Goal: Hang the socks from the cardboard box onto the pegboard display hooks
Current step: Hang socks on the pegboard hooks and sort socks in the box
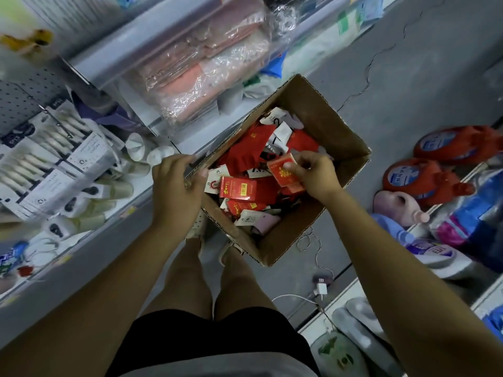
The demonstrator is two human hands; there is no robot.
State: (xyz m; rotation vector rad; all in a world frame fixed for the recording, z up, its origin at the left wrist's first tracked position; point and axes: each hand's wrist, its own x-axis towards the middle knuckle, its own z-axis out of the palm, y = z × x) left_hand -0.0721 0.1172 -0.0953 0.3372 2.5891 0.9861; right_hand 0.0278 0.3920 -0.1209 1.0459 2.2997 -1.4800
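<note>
— Both hands are at the cardboard box [351, 148]. The left hand [175, 183] grips its near rim, fingers curled over the edge. The right hand [313, 172] pinches one red sock packet [283, 172] just above the heap inside.

— Which step is the person on?

— Picking, by the look of it. The packet is clear of the pile but over the box, well apart from the pegboard [16, 104] at the far left, where white packs [54, 137] hang.

— And next?

— Likely a carry up and left to the pegboard, then hanging the packet there. No hanging hole shows on it from this side, so it may need turning in the fingers first.

— Counts?

— Two hands, one box, one packet held. At least two more red packets [238, 188] lie flat near the left hand. The loose red socks [245, 156] and white header cards are too tangled to count. Two red detergent jugs [446, 145] sit on the low shelf at the right.
</note>
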